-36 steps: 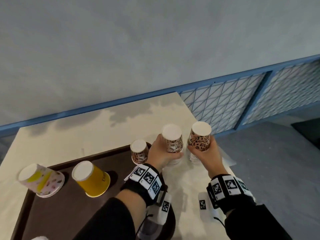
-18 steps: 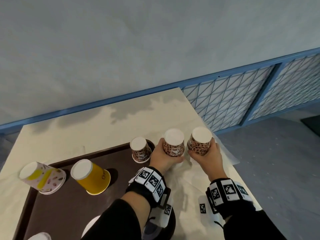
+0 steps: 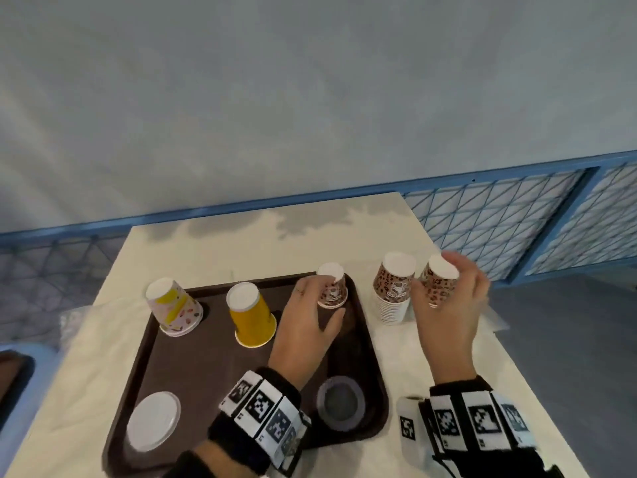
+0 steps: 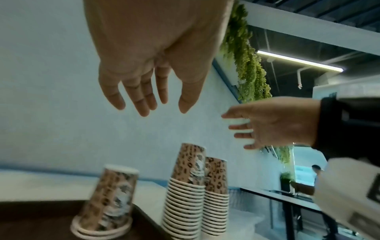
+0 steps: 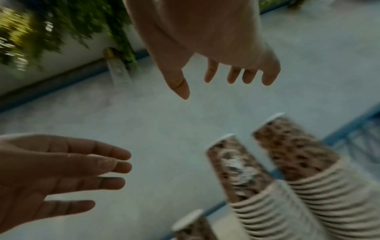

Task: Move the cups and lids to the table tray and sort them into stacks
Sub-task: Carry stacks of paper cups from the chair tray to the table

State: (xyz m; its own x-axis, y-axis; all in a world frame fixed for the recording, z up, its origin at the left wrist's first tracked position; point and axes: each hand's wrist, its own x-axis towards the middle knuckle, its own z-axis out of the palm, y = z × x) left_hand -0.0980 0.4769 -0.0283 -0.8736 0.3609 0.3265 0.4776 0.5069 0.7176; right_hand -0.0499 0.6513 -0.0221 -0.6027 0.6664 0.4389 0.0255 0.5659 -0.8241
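The big pale counter holds a brown tray. Two tall stacks of spotted cups stand side by side on the counter, just right of the tray. A pink cup, a yellow cup and a small spotted stack stand upside down on the tray, with a white lid and a dark lid nearer. Both hands, left hand and right hand, hover with fingers apart, holding nothing.

1. The tray lies on the worktop.
2. Three upturned cups stand along its far edge.
3. Two lids lie at its near edge.
4. Two cup stacks stand right of the tray.
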